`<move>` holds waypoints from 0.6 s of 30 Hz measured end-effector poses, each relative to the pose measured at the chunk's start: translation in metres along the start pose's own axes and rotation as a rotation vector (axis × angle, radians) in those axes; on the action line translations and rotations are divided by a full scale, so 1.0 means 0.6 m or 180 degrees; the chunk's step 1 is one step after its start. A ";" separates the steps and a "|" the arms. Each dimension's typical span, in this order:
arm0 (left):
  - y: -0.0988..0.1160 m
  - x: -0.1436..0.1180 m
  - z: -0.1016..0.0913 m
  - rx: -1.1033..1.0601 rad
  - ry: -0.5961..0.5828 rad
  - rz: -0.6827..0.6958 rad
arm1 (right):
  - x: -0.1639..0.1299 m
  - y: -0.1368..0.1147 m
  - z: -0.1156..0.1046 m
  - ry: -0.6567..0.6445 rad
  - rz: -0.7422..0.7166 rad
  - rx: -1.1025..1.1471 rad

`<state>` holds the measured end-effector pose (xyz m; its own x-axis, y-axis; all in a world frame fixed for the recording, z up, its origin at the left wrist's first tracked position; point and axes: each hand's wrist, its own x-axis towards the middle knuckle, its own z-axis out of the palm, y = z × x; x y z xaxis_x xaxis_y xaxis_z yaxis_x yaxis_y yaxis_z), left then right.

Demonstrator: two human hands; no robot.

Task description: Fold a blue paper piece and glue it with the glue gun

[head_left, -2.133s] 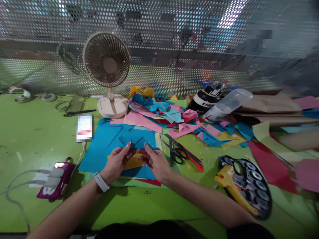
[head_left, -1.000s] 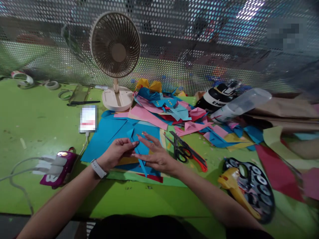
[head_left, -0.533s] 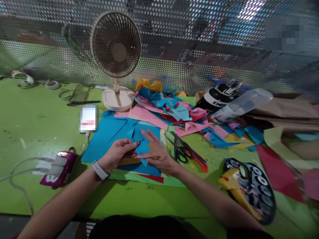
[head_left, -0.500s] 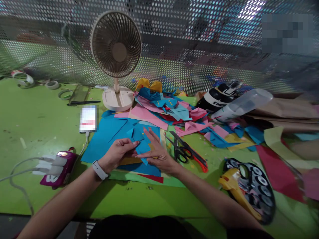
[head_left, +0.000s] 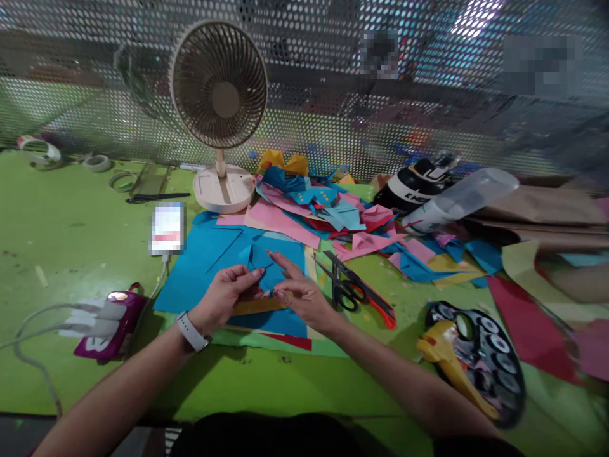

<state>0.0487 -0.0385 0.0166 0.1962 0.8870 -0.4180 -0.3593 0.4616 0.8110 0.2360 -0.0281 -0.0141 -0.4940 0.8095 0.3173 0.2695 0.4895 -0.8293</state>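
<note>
while adjacent, left hand [head_left: 225,296] tight on blue paper [head_left: 270,278], right hand [head_left: 308,302] half-curled, grip unclear

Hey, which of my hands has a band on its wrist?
Your left hand, the one pinching folded blue paper: a pale band circles its wrist. Your right hand, on the scissors' side, has a bare wrist.

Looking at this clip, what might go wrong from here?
1. The blue piece might slip or crease crookedly, since the left hand only pinches it at one side.
2. The right hand could brush the scissors, which lie close beside it.
3. The loose paper pile beside the fan might scatter if it blows.
</note>
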 end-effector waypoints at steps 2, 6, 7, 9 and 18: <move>-0.003 0.001 -0.001 -0.0013 0.0001 0.0012 | 0.000 0.002 0.002 0.0062 0.0048 0.0087; -0.011 0.002 0.001 -0.0035 0.0011 0.0075 | 0.000 0.000 0.005 0.0102 0.0140 0.0023; -0.012 0.001 0.002 -0.0041 0.0029 0.0086 | 0.001 -0.001 0.005 0.0089 0.0172 0.0006; -0.014 -0.001 0.005 -0.0055 0.0080 0.0101 | 0.001 -0.003 0.004 0.0090 0.0191 -0.0017; -0.009 -0.005 0.011 -0.0185 0.0095 0.0155 | 0.005 -0.019 0.001 0.0245 0.0201 -0.0198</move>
<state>0.0560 -0.0436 0.0161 0.1503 0.9079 -0.3914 -0.4203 0.4170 0.8059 0.2313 -0.0316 -0.0038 -0.4102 0.8607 0.3016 0.3501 0.4540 -0.8194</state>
